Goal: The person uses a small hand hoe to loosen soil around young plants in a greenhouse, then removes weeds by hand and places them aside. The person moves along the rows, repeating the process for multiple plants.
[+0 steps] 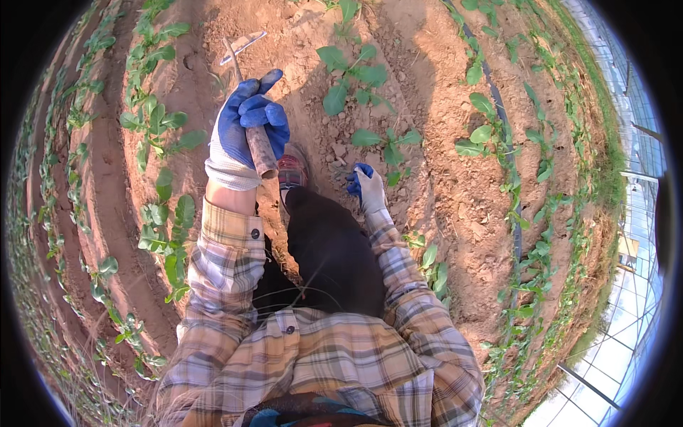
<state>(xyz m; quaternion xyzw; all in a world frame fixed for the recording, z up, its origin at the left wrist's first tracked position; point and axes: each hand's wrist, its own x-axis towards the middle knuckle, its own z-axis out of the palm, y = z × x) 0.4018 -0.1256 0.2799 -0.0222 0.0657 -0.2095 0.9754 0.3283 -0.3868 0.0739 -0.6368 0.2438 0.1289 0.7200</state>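
My left hand [243, 125], in a blue-coated knit glove, grips a hand hoe by its rusty tubular handle [260, 152]. The hoe's thin neck runs up to a flat metal blade [246, 45], which is over the bare soil at the top. In a matching glove, my right hand [367, 187] is low by my knee, close to the soil. Its fingers curl downward beside a small greyish weed [339, 169]; whether they hold anything is hidden. Just right of that hand grows a young leafy seedling [392, 147], and a larger leafy plant [352, 77] stands beyond it.
Rows of leafy plants [157, 117] line the ridges to the left. On the right, a black drip irrigation hose [501, 109] runs along another planted row. My shoe [292, 168] rests on the soil between rows. A greenhouse wall [635, 213] of framed panels borders the far right.
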